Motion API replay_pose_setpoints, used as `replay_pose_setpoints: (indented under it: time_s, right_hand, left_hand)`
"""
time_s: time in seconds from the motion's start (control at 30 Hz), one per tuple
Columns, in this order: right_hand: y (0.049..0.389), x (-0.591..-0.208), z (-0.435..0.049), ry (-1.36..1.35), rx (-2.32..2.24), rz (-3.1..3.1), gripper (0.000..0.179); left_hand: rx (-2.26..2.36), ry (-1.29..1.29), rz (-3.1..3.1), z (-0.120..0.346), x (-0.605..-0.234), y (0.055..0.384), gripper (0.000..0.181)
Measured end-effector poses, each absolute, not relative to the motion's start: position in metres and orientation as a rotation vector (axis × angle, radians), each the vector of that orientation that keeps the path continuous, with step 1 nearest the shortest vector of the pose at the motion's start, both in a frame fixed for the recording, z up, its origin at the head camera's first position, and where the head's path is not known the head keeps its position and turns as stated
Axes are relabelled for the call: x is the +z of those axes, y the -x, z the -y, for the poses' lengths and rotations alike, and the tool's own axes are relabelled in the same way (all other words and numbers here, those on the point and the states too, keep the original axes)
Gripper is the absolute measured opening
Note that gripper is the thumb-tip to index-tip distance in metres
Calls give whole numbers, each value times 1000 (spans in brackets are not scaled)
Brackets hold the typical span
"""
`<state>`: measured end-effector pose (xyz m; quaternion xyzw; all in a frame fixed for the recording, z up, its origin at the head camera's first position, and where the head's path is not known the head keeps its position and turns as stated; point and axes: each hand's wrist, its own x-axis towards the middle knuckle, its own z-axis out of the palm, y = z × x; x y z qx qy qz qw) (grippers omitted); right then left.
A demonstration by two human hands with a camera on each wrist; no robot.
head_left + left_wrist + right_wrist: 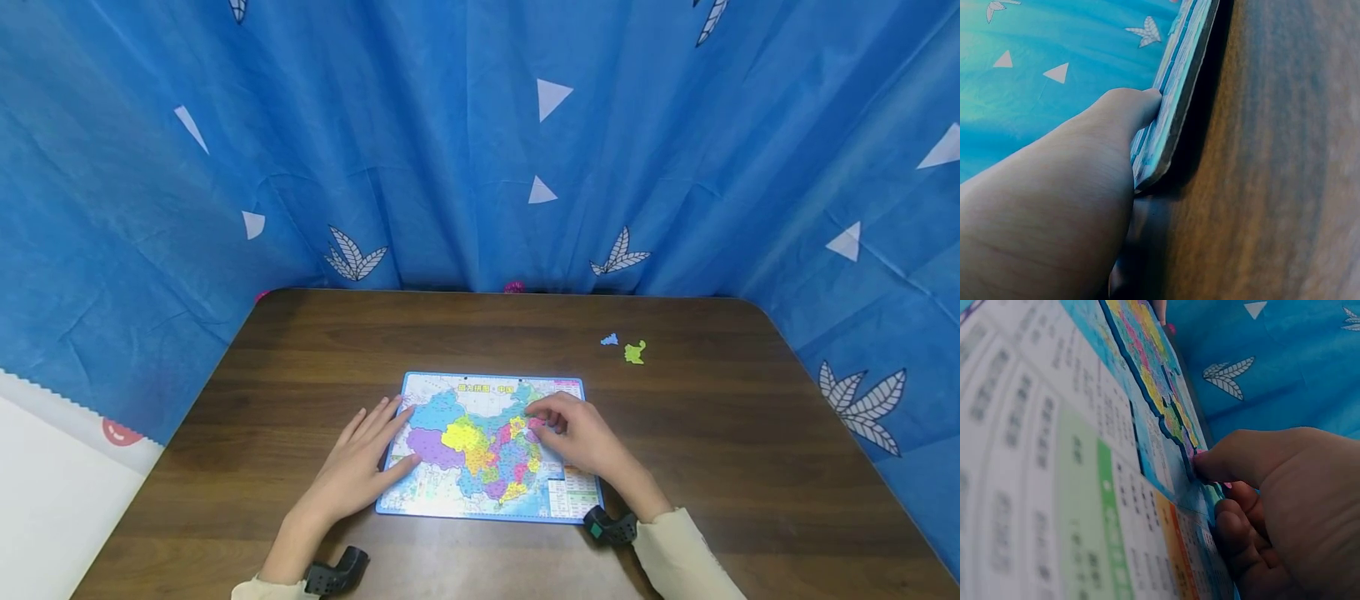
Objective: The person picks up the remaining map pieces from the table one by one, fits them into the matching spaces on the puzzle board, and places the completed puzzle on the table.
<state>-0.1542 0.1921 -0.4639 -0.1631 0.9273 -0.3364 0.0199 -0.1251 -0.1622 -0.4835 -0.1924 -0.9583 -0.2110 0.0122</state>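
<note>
A map jigsaw board (pixel 427 492) with a blue rim and many coloured pieces lies flat on the table. My left hand (pixel 352 471) rests on the board's left side with fingers spread and straight; in the left wrist view the thumb (pixel 1141 107) touches the board's edge. Over the upper right of the map, my right hand (pixel 577 429) pinches a small pink puzzle piece (pixel 534 425) between thumb and fingers. The right wrist view shows bits of pink by the thumb (pixel 1222 459), but the fingers hide most of that piece.
On the brown table (pixel 300 350), a blue puzzle piece (pixel 609 339) and a yellow-green puzzle piece (pixel 634 352) lie beyond the board to the right. A blue patterned curtain (pixel 465 167) hangs behind the table and along its sides.
</note>
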Motion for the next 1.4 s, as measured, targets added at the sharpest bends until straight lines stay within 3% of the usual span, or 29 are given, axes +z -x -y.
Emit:
replay_pose_setpoints:
  time_s: [0.4, 1.4]
  right_hand:
    - [155, -465, -198, 553, -1137, -2847, 12]
    - [158, -467, -196, 512, -1148, -2886, 13]
  left_hand:
    - [-661, 555, 3050, 161, -481, 124, 75]
    - [-669, 603, 2991, 162, -482, 125, 74]
